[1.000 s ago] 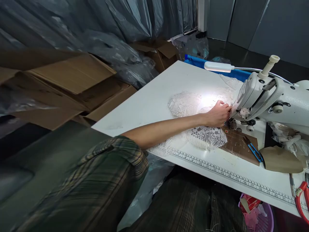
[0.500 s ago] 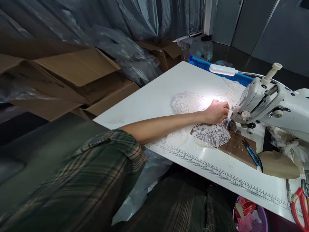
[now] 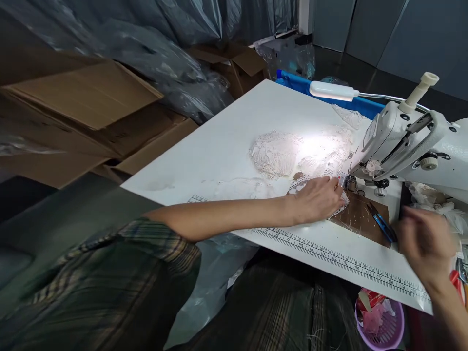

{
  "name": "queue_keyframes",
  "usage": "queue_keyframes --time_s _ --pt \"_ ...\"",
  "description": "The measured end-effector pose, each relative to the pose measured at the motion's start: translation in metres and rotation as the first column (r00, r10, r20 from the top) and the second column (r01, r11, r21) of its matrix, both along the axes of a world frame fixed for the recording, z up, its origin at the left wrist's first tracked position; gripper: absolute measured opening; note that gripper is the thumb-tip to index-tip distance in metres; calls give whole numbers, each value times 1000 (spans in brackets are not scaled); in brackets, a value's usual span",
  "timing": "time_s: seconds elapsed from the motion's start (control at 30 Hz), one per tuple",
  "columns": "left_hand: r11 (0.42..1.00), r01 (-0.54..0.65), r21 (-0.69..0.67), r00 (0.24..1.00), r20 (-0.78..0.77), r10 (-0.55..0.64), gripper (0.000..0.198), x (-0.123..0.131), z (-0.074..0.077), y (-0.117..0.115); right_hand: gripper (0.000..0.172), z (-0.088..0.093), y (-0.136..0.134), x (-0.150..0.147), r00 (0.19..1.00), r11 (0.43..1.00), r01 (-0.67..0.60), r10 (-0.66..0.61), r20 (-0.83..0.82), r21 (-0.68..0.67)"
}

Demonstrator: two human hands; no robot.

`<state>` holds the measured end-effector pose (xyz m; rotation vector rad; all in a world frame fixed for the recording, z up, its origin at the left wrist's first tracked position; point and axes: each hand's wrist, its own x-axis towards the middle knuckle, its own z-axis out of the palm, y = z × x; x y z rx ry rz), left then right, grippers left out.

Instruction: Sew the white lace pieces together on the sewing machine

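Note:
My left hand (image 3: 320,199) lies over a white lace piece (image 3: 298,184) at the needle end of the white sewing machine (image 3: 369,141). Its fingers are pressed together on the lace, beside the presser foot (image 3: 344,180), and cover most of the piece. More white lace (image 3: 276,153) is heaped just beyond, under bright lamp light. My right hand (image 3: 426,241), smeared by motion, hangs over the table's right side with fingers seemingly curled; whether anything is in them cannot be seen. Close to it, blue thread snips (image 3: 381,222) rest on a brown board (image 3: 360,219).
A ruler strip (image 3: 329,256) runs along the table's front edge. Below stands a purple basket (image 3: 393,329) with scraps. Red-handled scissors (image 3: 455,280) are partly hidden at the right. Cardboard boxes (image 3: 87,92) stand left; a lamp (image 3: 332,91) reaches over the back.
My left hand has come nearer and now covers the lace piece that lay in view below it. My right hand has entered from the right. The view has shifted slightly.

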<state>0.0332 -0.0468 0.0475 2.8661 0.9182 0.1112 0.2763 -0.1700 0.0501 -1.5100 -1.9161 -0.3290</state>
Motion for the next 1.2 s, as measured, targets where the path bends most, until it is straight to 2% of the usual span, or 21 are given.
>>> queue_keyframes --time_s 0.07,0.1,0.2,0.33,0.53,0.63,0.9,1.03,1.2 --pt "998 -8 68 1000 -22 10 40 1 -8 -7 28 -16 17 -23 990 990 -113 119 80 -84" --pt "995 -8 104 1000 -26 11 42 1 -12 -8 32 -23 26 -33 975 971 -171 191 115 -168" --pt "988 42 148 999 -22 -39 44 -4 -21 1 37 -36 44 -47 951 936 -157 230 209 -315" --pt "982 170 80 985 -1 -170 47 -11 -26 30 42 -38 48 -48 961 914 -76 173 215 -398" --pt "917 386 100 910 122 -397 46 -10 -33 74 43 -36 49 -69 957 929 79 31 288 -362" --pt "901 419 113 886 169 -433 44 -9 -36 85 42 -36 51 -77 950 921 141 -24 310 -362" --pt "908 410 88 887 193 -420 45 -11 -36 89 40 -39 53 -78 948 925 179 -72 309 -335" --pt "917 372 142 883 253 -397 40 -11 -37 87 39 -43 53 -78 955 939 176 -90 281 -297" --pt "870 458 182 818 297 -492 29 -13 -38 85 40 -44 52 -79 959 937 186 -107 263 -296"
